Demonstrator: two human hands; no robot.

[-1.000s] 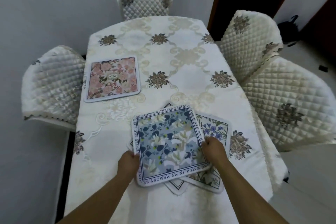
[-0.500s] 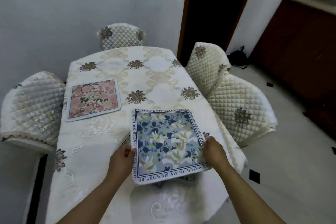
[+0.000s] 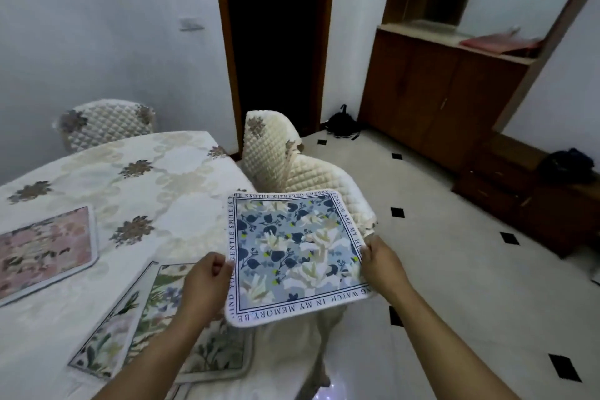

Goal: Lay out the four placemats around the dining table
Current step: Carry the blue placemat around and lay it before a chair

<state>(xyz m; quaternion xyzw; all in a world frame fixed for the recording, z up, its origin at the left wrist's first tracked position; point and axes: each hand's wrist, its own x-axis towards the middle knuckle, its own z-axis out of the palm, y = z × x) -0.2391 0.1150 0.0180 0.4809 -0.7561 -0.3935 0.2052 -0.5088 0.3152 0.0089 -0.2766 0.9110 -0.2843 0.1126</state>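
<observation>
I hold a blue floral placemat (image 3: pixel 297 255) with a lettered border in the air, off the table's right edge. My left hand (image 3: pixel 204 286) grips its left side and my right hand (image 3: pixel 381 266) grips its right side. A pink floral placemat (image 3: pixel 42 250) lies flat on the table (image 3: pixel 156 178) at the left. Two overlapping green and cream floral placemats (image 3: pixel 143 328) lie near the table's front edge, partly hidden by my left forearm.
Quilted cream chairs stand at the far end (image 3: pixel 104 123) and along the right side (image 3: pixel 292 169) of the table. A dark doorway (image 3: pixel 276 42) and a wooden cabinet (image 3: pixel 454 91) lie beyond. Tiled floor (image 3: pixel 454 269) spreads out to the right.
Both hands lifted the blue placemat off the stack and carried it right, past the table edge. My view swung right toward the floor and cabinet.
</observation>
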